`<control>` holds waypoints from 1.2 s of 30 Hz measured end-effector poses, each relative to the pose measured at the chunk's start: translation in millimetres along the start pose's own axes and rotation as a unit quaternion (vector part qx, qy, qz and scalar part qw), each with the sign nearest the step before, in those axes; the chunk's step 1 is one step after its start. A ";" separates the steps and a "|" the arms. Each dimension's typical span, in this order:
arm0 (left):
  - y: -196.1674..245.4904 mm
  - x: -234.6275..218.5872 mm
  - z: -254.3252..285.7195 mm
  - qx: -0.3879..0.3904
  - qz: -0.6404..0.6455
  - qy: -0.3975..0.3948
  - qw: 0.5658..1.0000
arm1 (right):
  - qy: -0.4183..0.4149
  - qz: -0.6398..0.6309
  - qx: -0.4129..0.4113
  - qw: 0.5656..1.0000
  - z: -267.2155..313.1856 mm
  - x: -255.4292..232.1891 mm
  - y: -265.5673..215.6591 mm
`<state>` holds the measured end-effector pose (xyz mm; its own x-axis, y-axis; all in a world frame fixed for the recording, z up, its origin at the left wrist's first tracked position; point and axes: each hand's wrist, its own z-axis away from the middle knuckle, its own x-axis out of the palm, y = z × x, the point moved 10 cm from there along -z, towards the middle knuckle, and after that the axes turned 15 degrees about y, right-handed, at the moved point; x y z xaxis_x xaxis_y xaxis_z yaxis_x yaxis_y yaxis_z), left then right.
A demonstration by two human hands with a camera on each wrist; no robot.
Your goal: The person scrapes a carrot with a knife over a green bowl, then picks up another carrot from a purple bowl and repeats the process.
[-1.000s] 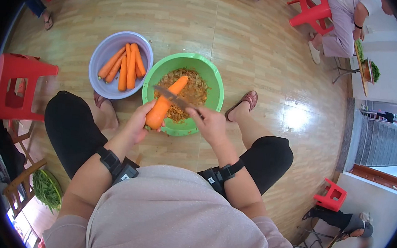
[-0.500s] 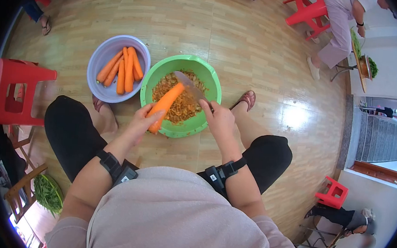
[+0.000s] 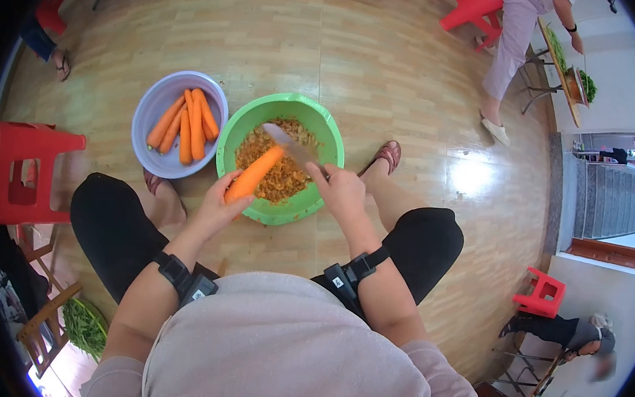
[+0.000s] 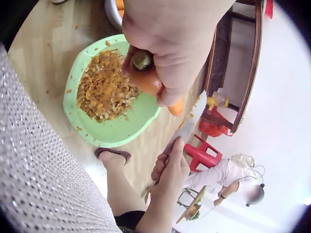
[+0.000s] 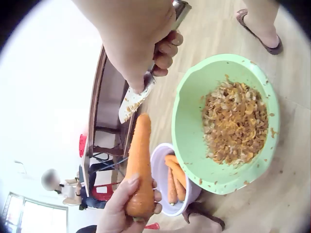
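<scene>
The left hand (image 3: 220, 204) grips a carrot (image 3: 254, 173) by its thick end, the narrow end pointing up and away over the green basin (image 3: 333, 136). In the right hand (image 3: 342, 193) is a knife (image 3: 290, 142), its blade close to the carrot's narrow tip. The right wrist view shows the blade (image 5: 131, 104), flecked with orange bits, just beyond the tip of the carrot (image 5: 139, 155); a small gap shows there. Brown and orange shavings (image 5: 235, 121) cover part of the basin's bottom. The stem end (image 4: 142, 60) faces the left wrist camera.
A lilac basin (image 3: 142, 121) with several carrots (image 3: 186, 136) stands left of the green one. Both of the wearer's feet are beside the basins. A red stool (image 3: 33, 169) is at the left, another (image 3: 541, 293) at the lower right. Other people are near tables at the right.
The knife moved from across the carrot's middle to near its tip. The carrot shifted slightly left and sits lower in the left hand. The head view has tilted, and a person at the upper right stepped.
</scene>
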<state>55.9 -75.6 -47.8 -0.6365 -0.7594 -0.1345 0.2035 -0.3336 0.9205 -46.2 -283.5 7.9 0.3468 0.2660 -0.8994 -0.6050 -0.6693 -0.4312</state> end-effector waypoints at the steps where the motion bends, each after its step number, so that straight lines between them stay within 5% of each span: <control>1: 2.6 0.3 0.5 0.001 -0.002 0.000 1.000 | 0.001 -0.002 0.001 1.000 0.7 0.4 -3.2; 9: 9.7 4.8 6.1 -0.036 0.049 -0.019 0.998 | -0.027 0.055 0.054 0.997 3.3 18.5 38.8; 15: 5.9 2.8 5.3 -0.015 0.029 -0.008 0.999 | -0.019 -0.003 0.032 0.999 -0.1 -2.3 3.5; 21: 1.1 6.3 8.9 -0.091 0.080 -0.010 0.993 | 0.006 0.014 0.035 0.999 0.5 5.9 13.4; 28: 13.6 3.9 9.6 -0.059 0.135 0.008 0.989 | 0.021 0.021 0.060 0.998 -4.2 -6.6 19.9; 34: 5.9 5.6 8.5 -0.105 0.147 -0.006 0.984 | -0.020 -0.039 0.041 0.998 -3.5 2.0 4.8; 36: -1.1 7.5 11.5 -0.149 0.166 -0.020 0.975 | 0.020 0.029 0.037 0.999 -3.2 6.1 17.0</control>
<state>42.3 -74.4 -45.7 -0.5264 -0.8326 0.1724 0.6062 -0.2254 0.7627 -52.1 -295.6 -4.7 0.3365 0.1992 -0.9204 -0.6761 -0.6292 -0.3834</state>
